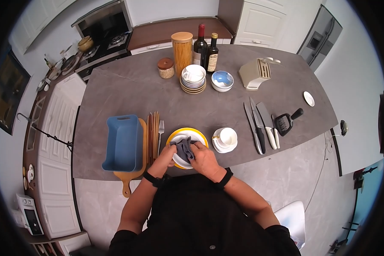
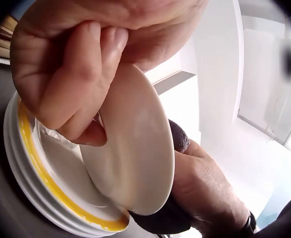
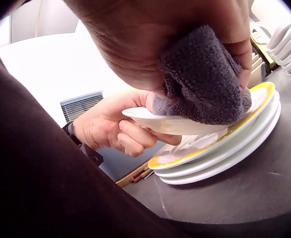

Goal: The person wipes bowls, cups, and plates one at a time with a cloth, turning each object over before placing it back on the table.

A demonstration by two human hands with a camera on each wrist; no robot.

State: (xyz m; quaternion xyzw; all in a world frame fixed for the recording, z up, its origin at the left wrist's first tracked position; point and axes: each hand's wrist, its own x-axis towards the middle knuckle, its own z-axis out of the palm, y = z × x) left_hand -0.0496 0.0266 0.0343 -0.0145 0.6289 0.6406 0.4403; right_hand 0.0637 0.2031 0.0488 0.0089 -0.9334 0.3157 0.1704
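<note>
My left hand (image 1: 163,159) grips the edge of a small white plate (image 2: 140,144), its fingers curled underneath in the left wrist view. A dark grey cloth (image 1: 184,149) is bunched in my right hand (image 1: 206,160) and lies against the plate's upper face. Below the tilted small plate sits a stack of larger white plates (image 3: 220,161), the top one with a yellow rim (image 2: 56,186). To the right of the stack stands a white cup (image 1: 228,137) on a saucer (image 1: 225,149).
Left of the plates lie a fork (image 1: 161,130), chopsticks (image 1: 151,145) and a blue bin (image 1: 123,145) overlapping a wooden board (image 1: 126,179). Several knives (image 1: 260,123) lie at right, near a knife block (image 1: 255,74). Bowls (image 1: 222,80), stacked dishes (image 1: 193,81) and bottles (image 1: 212,55) stand farther back.
</note>
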